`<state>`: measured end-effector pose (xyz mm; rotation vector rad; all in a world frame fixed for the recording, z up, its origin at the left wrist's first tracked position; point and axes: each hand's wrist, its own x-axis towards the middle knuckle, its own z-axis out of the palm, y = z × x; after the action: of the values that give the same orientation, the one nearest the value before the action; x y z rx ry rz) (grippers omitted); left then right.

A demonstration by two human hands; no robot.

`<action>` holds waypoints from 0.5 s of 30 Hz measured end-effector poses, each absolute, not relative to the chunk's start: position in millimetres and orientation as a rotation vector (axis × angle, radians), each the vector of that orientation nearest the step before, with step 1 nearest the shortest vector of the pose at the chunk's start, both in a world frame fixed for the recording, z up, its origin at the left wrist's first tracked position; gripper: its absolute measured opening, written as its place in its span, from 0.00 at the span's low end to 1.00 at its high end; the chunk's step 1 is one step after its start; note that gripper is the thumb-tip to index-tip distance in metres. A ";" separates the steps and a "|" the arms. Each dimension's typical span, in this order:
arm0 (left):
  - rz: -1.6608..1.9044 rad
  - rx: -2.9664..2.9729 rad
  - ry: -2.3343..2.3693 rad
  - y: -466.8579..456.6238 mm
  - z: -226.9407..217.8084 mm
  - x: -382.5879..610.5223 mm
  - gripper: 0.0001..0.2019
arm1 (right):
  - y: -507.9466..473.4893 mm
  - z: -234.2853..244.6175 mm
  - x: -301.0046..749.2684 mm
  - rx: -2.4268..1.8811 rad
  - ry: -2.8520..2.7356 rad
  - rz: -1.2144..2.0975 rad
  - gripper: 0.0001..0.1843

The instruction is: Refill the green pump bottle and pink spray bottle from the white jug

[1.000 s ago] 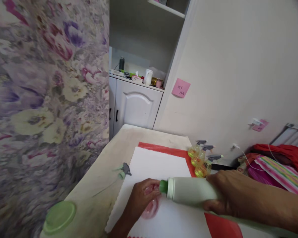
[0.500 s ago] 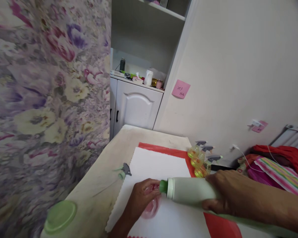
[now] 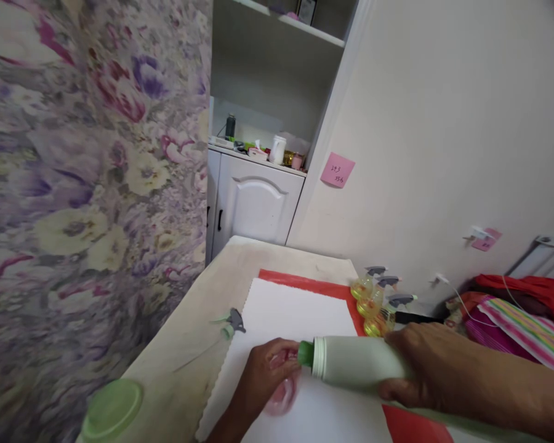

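My left hand (image 3: 262,376) is closed around the neck of a small clear spray bottle (image 3: 282,397), which looks pinkish and stands on the white sheet (image 3: 300,307). My right hand (image 3: 410,366) grips a large pale green bottle (image 3: 357,360), tipped almost level. Its green mouth (image 3: 306,353) points left and meets the top of the small bottle, by my left fingers. Whether liquid is flowing I cannot tell. A grey and green trigger sprayer (image 3: 233,322) with a thin tube lies on the table left of the sheet.
A light green round lid (image 3: 112,409) sits at the table's near left. Three spray bottles with yellow liquid (image 3: 370,303) stand at the right edge near the wall. Red paper (image 3: 305,281) shows under the white sheet. A floral curtain (image 3: 96,184) hangs at left.
The view has shifted slightly, so everything sits a little lower in the picture. Both hands keep their holds, and the green bottle stays tipped against the small bottle.
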<state>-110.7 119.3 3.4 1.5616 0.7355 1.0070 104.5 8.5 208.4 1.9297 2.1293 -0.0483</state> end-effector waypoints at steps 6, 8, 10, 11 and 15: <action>1.005 1.556 0.744 117.3 4.9 -112.7 0.09 | 8.6 208.6 103.5 1.925 2.126 -0.042 0.21; 1.004 1.553 0.735 116.9 5.2 -113.2 0.09 | 8.5 206.2 106.2 1.912 2.146 -0.010 0.21; 1.006 1.546 0.725 117.1 5.6 -113.3 0.10 | 8.6 204.4 108.4 1.900 2.155 -0.001 0.21; 1.007 1.547 0.725 117.3 5.9 -113.2 0.10 | 8.7 204.3 108.8 1.898 2.152 -0.001 0.21; 1.010 1.569 0.739 117.6 7.3 -112.4 0.09 | 8.4 207.8 105.9 1.922 2.144 -0.015 0.22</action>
<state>-112.4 117.6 7.3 1.5695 0.7387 1.0097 105.9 8.4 207.8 1.9216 2.1441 -0.0148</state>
